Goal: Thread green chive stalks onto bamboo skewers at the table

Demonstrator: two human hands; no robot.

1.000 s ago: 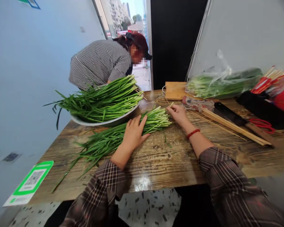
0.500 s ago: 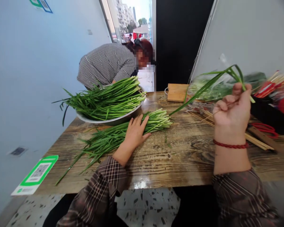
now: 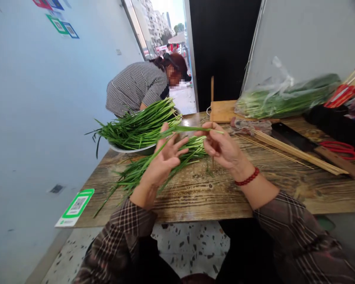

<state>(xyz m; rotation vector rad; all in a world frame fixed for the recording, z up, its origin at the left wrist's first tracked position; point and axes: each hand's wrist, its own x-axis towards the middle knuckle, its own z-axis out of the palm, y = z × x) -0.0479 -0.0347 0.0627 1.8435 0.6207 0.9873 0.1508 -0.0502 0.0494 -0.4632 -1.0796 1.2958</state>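
My right hand (image 3: 223, 148), with a red braided bracelet at the wrist, pinches a few garlic chives (image 3: 191, 128) near their pale ends. A thin wooden stick (image 3: 212, 88) stands upright at its fingertips and shows again below them; how it is held is partly hidden. The leaves stretch left to my left hand (image 3: 162, 163), whose fingers are spread, with green blades lying across them. Beneath both hands a loose bunch of garlic chives (image 3: 130, 175) lies on the table. Behind it, a metal bowl (image 3: 130, 150) is heaped with more garlic chives (image 3: 142, 124).
Right of my hands lie bamboo skewers (image 3: 298, 152), a cleaver (image 3: 294, 136) and red-handled scissors (image 3: 340, 148). A cutting board (image 3: 223, 110) and bagged greens (image 3: 286, 96) sit at the back. A person in a striped top (image 3: 136, 85) bends behind the bowl.
My left hand has lifted off the bunch and turned with fingers spread. My right hand has come left and lower with the chives, and an upright stick now shows at its fingers.
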